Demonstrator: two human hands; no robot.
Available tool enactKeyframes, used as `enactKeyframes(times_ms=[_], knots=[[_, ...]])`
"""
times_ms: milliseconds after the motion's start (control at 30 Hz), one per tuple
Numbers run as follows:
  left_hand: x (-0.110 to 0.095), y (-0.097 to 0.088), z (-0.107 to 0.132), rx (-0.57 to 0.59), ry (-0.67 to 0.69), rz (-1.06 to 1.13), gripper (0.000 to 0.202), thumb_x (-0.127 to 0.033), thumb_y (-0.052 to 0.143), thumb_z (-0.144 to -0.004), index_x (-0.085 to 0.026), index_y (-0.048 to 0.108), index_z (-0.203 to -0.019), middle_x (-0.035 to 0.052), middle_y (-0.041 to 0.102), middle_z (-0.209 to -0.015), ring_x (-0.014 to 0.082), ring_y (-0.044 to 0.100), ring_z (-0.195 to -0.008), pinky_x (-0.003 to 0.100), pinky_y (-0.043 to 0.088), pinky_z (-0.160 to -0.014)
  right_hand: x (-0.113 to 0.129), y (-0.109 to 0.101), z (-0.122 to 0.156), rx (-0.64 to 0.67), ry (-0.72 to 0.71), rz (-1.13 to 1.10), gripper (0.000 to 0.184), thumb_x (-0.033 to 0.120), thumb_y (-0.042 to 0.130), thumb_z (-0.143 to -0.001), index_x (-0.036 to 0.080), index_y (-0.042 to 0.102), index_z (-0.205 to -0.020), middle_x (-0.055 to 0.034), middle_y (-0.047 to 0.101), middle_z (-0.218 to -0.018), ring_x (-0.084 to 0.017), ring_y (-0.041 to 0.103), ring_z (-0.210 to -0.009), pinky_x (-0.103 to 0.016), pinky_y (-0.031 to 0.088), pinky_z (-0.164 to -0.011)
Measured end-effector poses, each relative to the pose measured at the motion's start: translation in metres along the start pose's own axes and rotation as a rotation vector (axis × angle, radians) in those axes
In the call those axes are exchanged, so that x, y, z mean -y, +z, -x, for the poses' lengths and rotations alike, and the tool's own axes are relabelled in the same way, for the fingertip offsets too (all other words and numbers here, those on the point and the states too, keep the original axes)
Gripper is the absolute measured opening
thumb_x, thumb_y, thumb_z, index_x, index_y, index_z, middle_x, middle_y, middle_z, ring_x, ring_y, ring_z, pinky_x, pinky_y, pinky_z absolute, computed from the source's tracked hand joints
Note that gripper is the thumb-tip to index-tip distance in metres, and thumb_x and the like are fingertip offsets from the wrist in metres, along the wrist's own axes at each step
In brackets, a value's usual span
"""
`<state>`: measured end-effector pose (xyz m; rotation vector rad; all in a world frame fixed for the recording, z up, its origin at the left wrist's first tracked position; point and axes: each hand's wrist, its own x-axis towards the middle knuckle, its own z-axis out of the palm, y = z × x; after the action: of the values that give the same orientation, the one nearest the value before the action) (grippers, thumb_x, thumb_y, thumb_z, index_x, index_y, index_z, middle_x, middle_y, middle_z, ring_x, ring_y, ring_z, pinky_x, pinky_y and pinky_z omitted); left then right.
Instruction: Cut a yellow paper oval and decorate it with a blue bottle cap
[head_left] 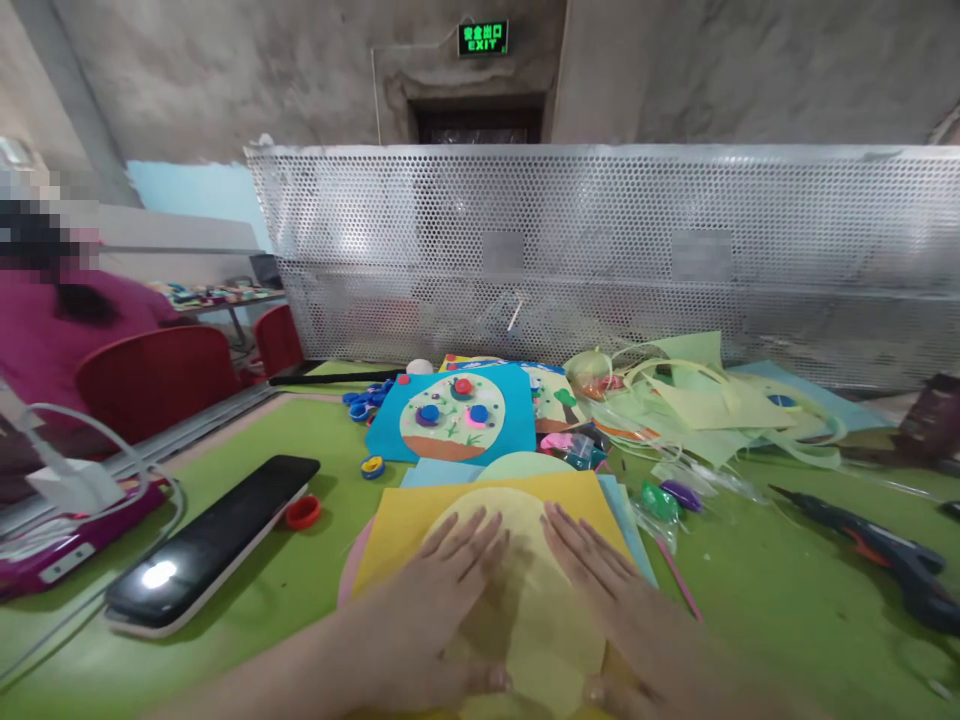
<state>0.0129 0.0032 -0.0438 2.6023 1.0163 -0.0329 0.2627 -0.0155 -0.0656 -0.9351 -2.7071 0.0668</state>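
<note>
We note the left hand (442, 590) and the right hand (600, 590) lying palm down, side by side, on a pale yellow paper oval (525, 565). Both are flat with fingers spread wide, pressing and gripping nothing. The oval lies on a deeper yellow sheet (401, 525), which tops a stack showing a pink edge (346, 580) to the left and blue sheets (435, 473) behind, all on the green tabletop (300, 620). Left of the stack we record a red cap (303, 512) and a black phone (214, 540); to the right, well apart, a glue gun (877, 550). Further back lie a blue collage card (457, 415) and loose green paper scraps (712, 405). A perforated metal screen (600, 250) closes the far edge. A person in a magenta top (60, 320) sits at far left.
</note>
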Motion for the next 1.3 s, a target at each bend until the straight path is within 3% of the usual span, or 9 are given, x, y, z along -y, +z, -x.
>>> enactKeyframes(times_ms=[167,367,500,567,667,833,1000,1167,1300], knots=[[-0.011,-0.005,0.000,0.078,-0.044,-0.003,0.094,-0.070,0.041,-0.077,-0.012,0.007,-0.143,0.0158,0.003,-0.150,0.0322,0.002,-0.138,0.053,0.011,-0.111,-0.004,0.006,0.001,0.172,0.188,-0.146,0.081,0.054,0.042,-0.090,0.011,-0.002,-0.144,-0.0111,0.002,-0.150,-0.027,0.004,-0.136,-0.049,0.019,-0.107],[-0.012,-0.011,0.004,0.074,-0.018,0.009,0.091,-0.070,0.036,-0.080,-0.011,0.006,-0.143,0.0162,0.003,-0.149,0.0326,0.001,-0.137,0.054,0.010,-0.110,0.006,0.005,-0.018,0.184,0.251,-0.105,0.083,0.045,0.048,-0.088,0.005,0.000,-0.142,-0.0129,-0.004,-0.149,-0.026,-0.003,-0.136,-0.046,0.014,-0.109],[-0.009,-0.016,0.005,-0.086,-0.104,0.016,0.088,-0.071,0.031,-0.081,-0.020,-0.004,-0.143,0.0091,-0.005,-0.151,0.0326,-0.007,-0.136,0.058,0.009,-0.109,0.013,0.005,-0.027,0.288,0.269,-0.102,0.087,0.051,0.050,-0.085,0.001,0.006,-0.142,-0.0178,-0.001,-0.147,-0.030,-0.001,-0.135,-0.048,0.013,-0.109],[-0.010,-0.014,0.005,-0.076,-0.128,0.001,0.089,-0.071,0.032,-0.081,-0.019,-0.005,-0.143,0.0096,-0.006,-0.151,0.0332,-0.008,-0.136,0.059,0.008,-0.109,0.013,0.005,-0.027,0.326,0.280,-0.116,0.085,0.052,0.047,-0.086,0.001,0.009,-0.142,-0.0182,0.001,-0.147,-0.030,0.000,-0.135,-0.049,0.014,-0.109],[-0.014,-0.009,0.004,0.052,-0.067,0.004,0.094,-0.071,0.035,-0.079,-0.010,0.003,-0.143,0.0165,0.001,-0.150,0.0336,-0.002,-0.137,0.055,0.011,-0.110,0.013,0.003,-0.025,0.259,0.260,-0.094,0.083,0.052,0.046,-0.088,0.002,0.006,-0.142,-0.0165,-0.001,-0.148,-0.028,-0.002,-0.135,-0.048,0.011,-0.109],[-0.019,-0.011,0.003,-0.073,-0.146,0.001,0.093,-0.074,0.034,-0.077,-0.020,-0.005,-0.142,0.0081,-0.008,-0.150,0.0352,-0.007,-0.137,0.064,0.009,-0.106,0.017,0.002,-0.022,0.284,0.239,-0.097,0.082,0.046,0.048,-0.087,0.000,0.008,-0.141,-0.0181,0.000,-0.147,-0.031,-0.001,-0.134,-0.052,0.015,-0.108],[-0.023,-0.011,-0.003,0.121,-0.125,0.005,0.098,-0.070,0.039,-0.077,-0.006,0.005,-0.142,0.0195,-0.001,-0.149,0.0340,-0.002,-0.137,0.055,0.010,-0.111,0.018,0.005,-0.022,0.266,0.234,-0.063,0.072,0.045,0.037,-0.093,0.002,0.007,-0.142,-0.0145,-0.002,-0.148,-0.027,-0.003,-0.135,-0.048,0.012,-0.110],[-0.027,-0.011,-0.002,0.043,-0.136,0.030,0.098,-0.077,0.027,-0.076,-0.012,-0.005,-0.141,0.0118,-0.011,-0.149,0.0322,-0.012,-0.136,0.057,0.009,-0.110,0.017,0.007,-0.024,0.308,0.256,-0.059,0.076,0.041,0.044,-0.089,-0.004,0.011,-0.140,-0.0203,0.002,-0.146,-0.030,0.001,-0.135,-0.050,0.013,-0.110],[-0.027,-0.006,-0.006,0.094,-0.118,0.019,0.106,-0.079,0.034,-0.071,-0.010,-0.004,-0.141,0.0157,-0.008,-0.149,0.0345,-0.007,-0.136,0.055,0.004,-0.111,0.021,0.005,-0.025,0.218,0.215,-0.072,0.074,0.044,0.040,-0.092,0.003,0.005,-0.142,-0.0122,-0.005,-0.148,-0.026,-0.005,-0.135,-0.048,0.009,-0.111]])
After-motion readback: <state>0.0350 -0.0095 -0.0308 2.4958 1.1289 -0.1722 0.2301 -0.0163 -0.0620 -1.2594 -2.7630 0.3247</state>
